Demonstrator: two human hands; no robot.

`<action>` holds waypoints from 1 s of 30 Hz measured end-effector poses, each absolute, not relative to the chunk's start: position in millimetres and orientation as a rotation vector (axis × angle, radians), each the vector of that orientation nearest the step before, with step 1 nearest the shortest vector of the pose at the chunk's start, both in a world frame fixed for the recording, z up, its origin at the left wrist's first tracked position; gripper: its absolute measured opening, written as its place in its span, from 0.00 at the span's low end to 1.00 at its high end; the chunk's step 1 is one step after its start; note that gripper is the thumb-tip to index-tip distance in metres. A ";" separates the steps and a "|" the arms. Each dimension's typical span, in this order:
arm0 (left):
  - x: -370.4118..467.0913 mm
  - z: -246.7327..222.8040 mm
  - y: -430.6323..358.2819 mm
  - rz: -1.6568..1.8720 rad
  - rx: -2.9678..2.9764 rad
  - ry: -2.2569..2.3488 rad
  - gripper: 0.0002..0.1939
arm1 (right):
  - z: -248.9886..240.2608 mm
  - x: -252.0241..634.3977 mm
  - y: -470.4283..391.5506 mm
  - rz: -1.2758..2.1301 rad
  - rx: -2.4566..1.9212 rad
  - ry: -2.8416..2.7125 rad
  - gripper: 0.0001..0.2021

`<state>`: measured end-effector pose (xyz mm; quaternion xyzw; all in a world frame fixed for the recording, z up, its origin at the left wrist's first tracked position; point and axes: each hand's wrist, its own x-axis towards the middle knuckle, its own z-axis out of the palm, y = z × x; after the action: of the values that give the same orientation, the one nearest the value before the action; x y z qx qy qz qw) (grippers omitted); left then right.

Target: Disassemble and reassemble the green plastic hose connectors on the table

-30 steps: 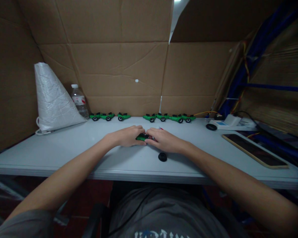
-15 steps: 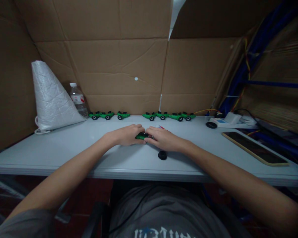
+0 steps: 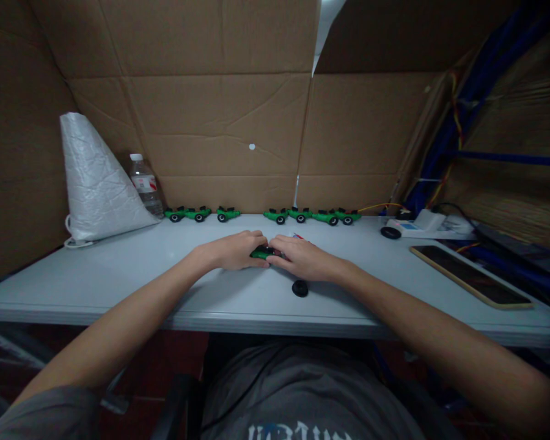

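Both hands meet over a green toy car (image 3: pixel 259 253) at the middle of the white table. My left hand (image 3: pixel 241 250) is closed around its left part. My right hand (image 3: pixel 297 255) grips its right end, with thumb and fingertips bent onto it. Most of the car is hidden under the fingers; some green body and a dark part show between the hands. A small red and blue piece (image 3: pixel 297 236) peeks out behind my right hand, too covered to name. Just in front of that hand a round black wheel-like disc (image 3: pixel 299 288) lies flat on the table.
Several green toy cars (image 3: pixel 299 214) with black wheels line the back of the table (image 3: pixel 119 275). A silvery bag (image 3: pixel 96 189) and a water bottle (image 3: pixel 145 186) stand at the back left. On the right are a phone (image 3: pixel 470 276), a black disc (image 3: pixel 390 233) and a white power strip (image 3: pixel 421 226).
Hardly anything differs. Both hands stay closed on the toy car in the same place, and the view has shifted very slightly.
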<state>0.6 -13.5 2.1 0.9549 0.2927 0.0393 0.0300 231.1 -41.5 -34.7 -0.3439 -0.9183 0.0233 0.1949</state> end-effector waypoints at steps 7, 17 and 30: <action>0.5 2.3 -13.2 0.113 2.951 0.895 0.21 | -36.4 231.3 -39.3 0.055 -0.947 -2.577 0.08; -0.1 3.0 -13.6 0.109 2.927 0.904 0.21 | -35.2 231.1 -40.0 0.080 -0.952 -2.573 0.08; -1.2 1.3 -11.8 0.159 2.928 0.868 0.21 | -34.4 230.6 -41.0 0.072 -0.938 -2.576 0.08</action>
<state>-1.2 -11.8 1.3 0.9566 0.2836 0.0520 0.0420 230.6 -41.0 -34.4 -0.3353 -0.9206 0.0259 0.1983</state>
